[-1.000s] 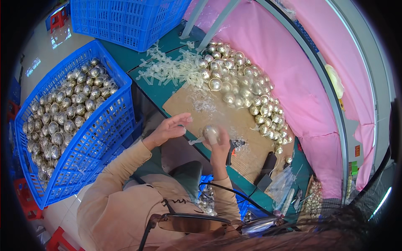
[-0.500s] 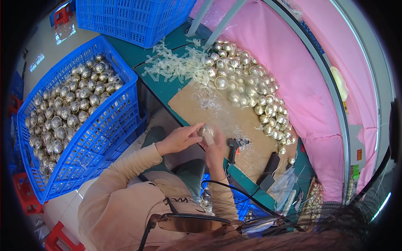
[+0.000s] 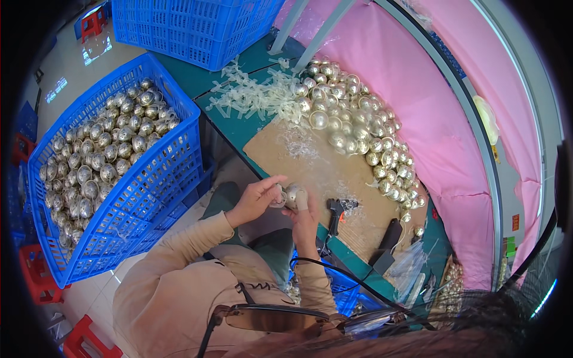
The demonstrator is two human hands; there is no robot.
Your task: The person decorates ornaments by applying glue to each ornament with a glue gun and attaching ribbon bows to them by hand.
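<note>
Near the table's front edge, my right hand (image 3: 306, 224) has its fingers closed around a shiny silver ball ornament (image 3: 293, 194). A pale wrapping, like tape, covers one of its fingers. My left hand (image 3: 253, 201) pinches a small whitish, partly see-through piece (image 3: 279, 196) right beside the ball; its exact kind is unclear. Past my hands lies a cardboard sheet (image 3: 268, 149) with clear scraps on it. A black glue gun (image 3: 336, 213) with an orange part rests just right of my right hand.
A blue crate (image 3: 152, 179) full of silver balls stands at left, another blue crate (image 3: 197, 36) behind. Pale plastic strips (image 3: 256, 92) and a heap of silver balls (image 3: 352, 113) lie at the table's far side, against pink cloth (image 3: 412, 89). A black cable (image 3: 346, 271) crosses near my right forearm.
My hands have drawn slightly apart, and the whitish piece now shows in my left fingers beside the ball. The ball has turned and dropped a little lower. The whole view has shifted slightly.
</note>
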